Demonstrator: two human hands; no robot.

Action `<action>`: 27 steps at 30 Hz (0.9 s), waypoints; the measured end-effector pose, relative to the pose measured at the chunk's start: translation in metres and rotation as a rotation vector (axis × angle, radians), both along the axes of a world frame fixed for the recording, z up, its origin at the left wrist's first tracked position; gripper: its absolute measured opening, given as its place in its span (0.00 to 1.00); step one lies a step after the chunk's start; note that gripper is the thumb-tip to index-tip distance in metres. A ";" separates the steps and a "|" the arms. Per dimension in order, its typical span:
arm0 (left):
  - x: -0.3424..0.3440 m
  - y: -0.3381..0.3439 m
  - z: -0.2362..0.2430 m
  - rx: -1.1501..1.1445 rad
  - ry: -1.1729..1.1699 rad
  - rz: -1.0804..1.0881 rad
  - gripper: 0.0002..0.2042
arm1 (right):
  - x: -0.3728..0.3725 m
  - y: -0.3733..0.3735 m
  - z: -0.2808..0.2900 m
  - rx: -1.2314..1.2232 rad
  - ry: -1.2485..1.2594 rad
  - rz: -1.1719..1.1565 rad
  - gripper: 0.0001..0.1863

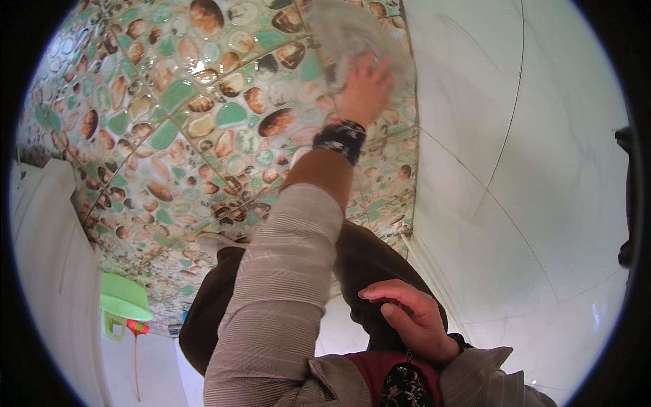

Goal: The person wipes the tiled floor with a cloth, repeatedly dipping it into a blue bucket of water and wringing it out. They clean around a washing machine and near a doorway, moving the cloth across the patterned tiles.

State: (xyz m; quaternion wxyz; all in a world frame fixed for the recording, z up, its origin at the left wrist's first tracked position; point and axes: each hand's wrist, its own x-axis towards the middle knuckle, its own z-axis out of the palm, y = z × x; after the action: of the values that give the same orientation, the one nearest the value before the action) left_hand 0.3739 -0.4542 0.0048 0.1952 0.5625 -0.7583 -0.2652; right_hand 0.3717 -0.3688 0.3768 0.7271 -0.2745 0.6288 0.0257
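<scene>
My left arm stretches far forward over the wet-looking, pebble-patterned tile floor point(217, 146). Beneath my left hand point(369, 88) lies a greyish cloth point(356, 27), smeared by motion. The fingers press on the cloth close to where the floor meets the white wall, and their tips are blurred. My right hand point(417, 319) hovers near my right knee and chest. Its fingers bend slightly to the left, with a gap between them and the thumb, and I see nothing in it.
A white marbled wall point(495, 169) rises along the right, with a dark fixture point(625, 197) at its edge. White panelling point(47, 230) stands at left. Behind are a light green plastic stool point(125, 298) and a thin stick with a red end point(137, 329). My shoe point(217, 242) rests on the tiles.
</scene>
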 end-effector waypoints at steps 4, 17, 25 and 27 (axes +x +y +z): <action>-0.008 0.054 -0.007 -0.033 0.183 -0.287 0.18 | -0.005 0.006 0.004 -0.014 0.008 -0.016 0.14; 0.304 0.253 0.024 0.464 -0.462 0.936 0.25 | 0.052 0.054 0.013 -0.014 0.074 0.080 0.11; 0.336 0.298 0.142 0.804 0.253 1.158 0.18 | 0.058 0.110 0.002 -0.107 -0.018 -0.003 0.11; 0.347 0.298 0.200 0.797 0.515 1.191 0.16 | 0.066 0.117 0.011 -0.132 -0.056 0.032 0.15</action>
State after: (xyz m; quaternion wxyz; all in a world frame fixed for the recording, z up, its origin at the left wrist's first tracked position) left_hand 0.7207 -0.1561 0.2047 0.2581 0.8250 -0.1043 -0.4917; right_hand 0.4378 -0.2521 0.3879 0.7241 -0.3324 0.6042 -0.0121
